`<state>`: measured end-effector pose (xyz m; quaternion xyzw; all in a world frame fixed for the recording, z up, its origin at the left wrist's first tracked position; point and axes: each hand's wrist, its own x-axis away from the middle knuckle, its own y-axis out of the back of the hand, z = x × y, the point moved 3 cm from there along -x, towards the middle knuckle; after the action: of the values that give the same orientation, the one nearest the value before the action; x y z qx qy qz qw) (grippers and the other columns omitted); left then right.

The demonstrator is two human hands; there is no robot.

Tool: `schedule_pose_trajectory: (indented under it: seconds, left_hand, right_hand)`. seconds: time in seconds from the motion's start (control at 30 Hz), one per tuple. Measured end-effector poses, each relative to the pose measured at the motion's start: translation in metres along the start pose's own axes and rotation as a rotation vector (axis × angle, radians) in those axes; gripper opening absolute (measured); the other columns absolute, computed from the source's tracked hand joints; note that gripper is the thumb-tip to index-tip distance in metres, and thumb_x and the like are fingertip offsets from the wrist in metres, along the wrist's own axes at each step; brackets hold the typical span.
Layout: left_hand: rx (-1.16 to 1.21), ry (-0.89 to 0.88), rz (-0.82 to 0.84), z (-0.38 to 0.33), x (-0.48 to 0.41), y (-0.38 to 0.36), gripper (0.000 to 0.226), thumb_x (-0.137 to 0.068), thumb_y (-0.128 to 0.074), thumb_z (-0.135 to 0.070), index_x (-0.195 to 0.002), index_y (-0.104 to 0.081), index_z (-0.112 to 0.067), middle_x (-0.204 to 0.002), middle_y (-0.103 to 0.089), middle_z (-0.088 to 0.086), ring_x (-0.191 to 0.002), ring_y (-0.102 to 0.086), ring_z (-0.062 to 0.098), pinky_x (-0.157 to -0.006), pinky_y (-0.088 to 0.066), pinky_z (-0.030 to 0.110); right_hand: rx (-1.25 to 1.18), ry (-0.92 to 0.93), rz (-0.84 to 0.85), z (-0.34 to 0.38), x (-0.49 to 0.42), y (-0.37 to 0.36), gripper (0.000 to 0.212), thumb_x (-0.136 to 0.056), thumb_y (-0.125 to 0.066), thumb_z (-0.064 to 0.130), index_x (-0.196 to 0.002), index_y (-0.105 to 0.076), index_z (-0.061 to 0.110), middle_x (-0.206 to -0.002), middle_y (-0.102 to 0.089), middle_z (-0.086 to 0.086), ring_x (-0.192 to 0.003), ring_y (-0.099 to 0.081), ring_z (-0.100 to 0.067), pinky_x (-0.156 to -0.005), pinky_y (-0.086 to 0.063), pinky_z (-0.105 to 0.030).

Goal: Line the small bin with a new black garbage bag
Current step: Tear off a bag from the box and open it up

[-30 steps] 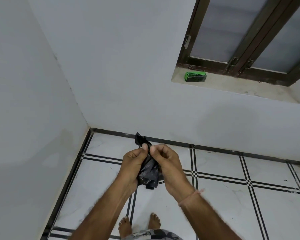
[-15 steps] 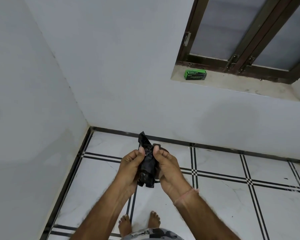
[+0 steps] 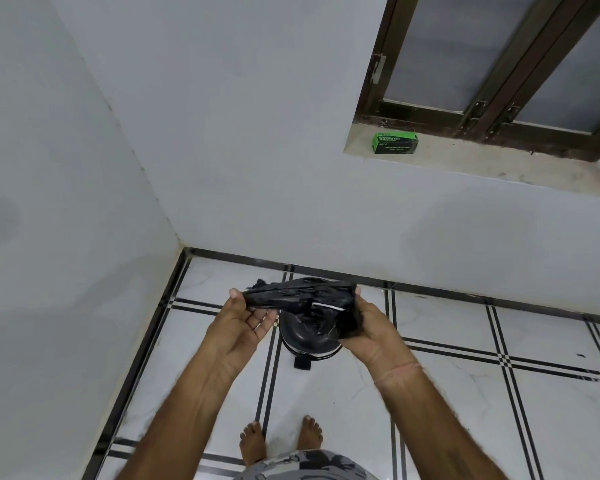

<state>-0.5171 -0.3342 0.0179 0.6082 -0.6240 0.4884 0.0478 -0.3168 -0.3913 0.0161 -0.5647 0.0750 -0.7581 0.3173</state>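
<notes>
A crumpled black garbage bag (image 3: 291,296) is stretched sideways between both hands. My left hand (image 3: 241,318) pinches its left end between thumb and fingers, palm up. My right hand (image 3: 368,322) grips the bunched right end. Directly below the bag, on the tiled floor, stands a small black bin (image 3: 307,339) with a foot pedal at its front; its lid looks shut and its far side is hidden by the bag and my right hand.
A green box of garbage bags (image 3: 395,143) lies on the window sill (image 3: 499,168) at the upper right. Walls meet in a corner to the left of the bin. My bare feet (image 3: 281,441) stand on the white tiled floor just behind the bin.
My hands have moved apart, pulling the bunched bag out sideways into a longer strip. The bin, hidden behind the hands before, now shows below the bag.
</notes>
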Motion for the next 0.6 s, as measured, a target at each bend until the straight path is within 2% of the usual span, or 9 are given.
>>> schedule_pose_trajectory:
  seconds: [0.1,0.2,0.27,0.3,0.37,0.4,0.43,0.53,0.6]
  left_hand:
    - [0.074,0.098,-0.006,0.007,0.000,-0.007,0.042,-0.108,-0.045,-0.038,-0.092,-0.066,-0.005,-0.083,-0.080,0.014,-0.069,-0.079,0.022,-0.060,-0.066,0.035]
    - [-0.033,0.101,0.094,0.009,0.001,-0.011,0.049,-0.108,-0.043,-0.041,-0.086,-0.070,-0.006,-0.085,-0.080,0.012,-0.074,-0.079,0.021,-0.070,-0.067,0.036]
    - [-0.260,0.040,0.222,0.010,0.002,-0.008,0.040,-0.103,-0.053,-0.039,-0.085,-0.073,-0.010,-0.090,-0.078,0.007,-0.081,-0.076,0.017,-0.081,-0.064,0.035]
    - [-0.413,0.004,0.278,0.010,0.003,-0.006,0.030,-0.097,-0.060,-0.036,-0.090,-0.072,-0.009,-0.095,-0.076,0.009,-0.084,-0.074,0.017,-0.083,-0.062,0.034]
    - [-0.697,-0.053,0.351,0.012,0.001,-0.001,0.028,-0.088,-0.071,-0.035,-0.095,-0.071,-0.008,-0.101,-0.074,0.017,-0.083,-0.072,0.020,-0.076,-0.060,0.030]
    - [-0.777,-0.066,0.356,0.012,0.000,0.000,0.032,-0.087,-0.072,-0.039,-0.093,-0.073,-0.008,-0.099,-0.075,0.018,-0.081,-0.072,0.020,-0.074,-0.057,0.029]
    - [-0.806,-0.073,0.330,0.010,0.001,0.000,0.037,-0.088,-0.069,-0.044,-0.091,-0.076,-0.008,-0.096,-0.077,0.017,-0.079,-0.073,0.019,-0.072,-0.056,0.028]
    - [-0.610,-0.005,0.195,-0.004,0.000,-0.006,0.050,-0.096,-0.053,-0.051,-0.086,-0.078,-0.009,-0.093,-0.080,0.014,-0.081,-0.077,0.020,-0.070,-0.060,0.029]
    - [-0.524,0.028,0.131,-0.013,-0.006,-0.008,0.055,-0.095,-0.051,-0.056,-0.091,-0.077,-0.008,-0.099,-0.080,0.017,-0.086,-0.079,0.024,-0.073,-0.061,0.034]
  right_hand:
    - [0.064,0.007,-0.020,0.003,-0.004,0.001,0.028,-0.106,-0.060,0.022,-0.126,-0.069,0.005,-0.095,-0.078,-0.021,-0.066,-0.078,-0.034,-0.052,-0.061,-0.051]
    - [0.161,0.016,-0.019,0.005,-0.008,0.000,0.042,-0.111,-0.051,0.029,-0.139,-0.063,0.001,-0.096,-0.077,-0.019,-0.080,-0.075,-0.033,-0.050,-0.062,-0.046]
    - [0.187,0.033,0.005,0.009,-0.012,0.002,0.052,-0.109,-0.052,0.039,-0.138,-0.062,-0.002,-0.108,-0.076,-0.020,-0.094,-0.072,-0.033,-0.057,-0.064,-0.044]
    - [0.212,0.052,0.037,0.012,-0.013,0.003,0.052,-0.106,-0.056,0.043,-0.130,-0.067,-0.001,-0.112,-0.076,-0.020,-0.098,-0.073,-0.033,-0.065,-0.065,-0.045]
    - [0.282,0.081,0.131,0.018,-0.013,0.003,0.042,-0.100,-0.065,0.043,-0.106,-0.073,0.002,-0.106,-0.077,-0.019,-0.102,-0.073,-0.034,-0.086,-0.063,-0.048]
    - [0.316,0.092,0.186,0.020,-0.011,0.002,0.038,-0.098,-0.068,0.040,-0.099,-0.072,0.003,-0.102,-0.077,-0.019,-0.100,-0.073,-0.033,-0.090,-0.062,-0.048]
    - [0.367,0.119,0.225,0.022,-0.009,0.002,0.035,-0.094,-0.071,0.037,-0.100,-0.072,0.002,-0.101,-0.076,-0.018,-0.097,-0.073,-0.031,-0.087,-0.063,-0.044]
    - [0.744,0.296,0.295,0.024,-0.009,0.005,0.034,-0.093,-0.075,0.032,-0.108,-0.072,0.002,-0.101,-0.075,-0.012,-0.088,-0.073,-0.020,-0.071,-0.062,-0.028]
    - [1.049,0.358,0.345,0.021,-0.006,0.005,0.022,-0.098,-0.073,0.031,-0.100,-0.075,0.008,-0.091,-0.075,-0.005,-0.082,-0.072,-0.014,-0.073,-0.057,-0.024]
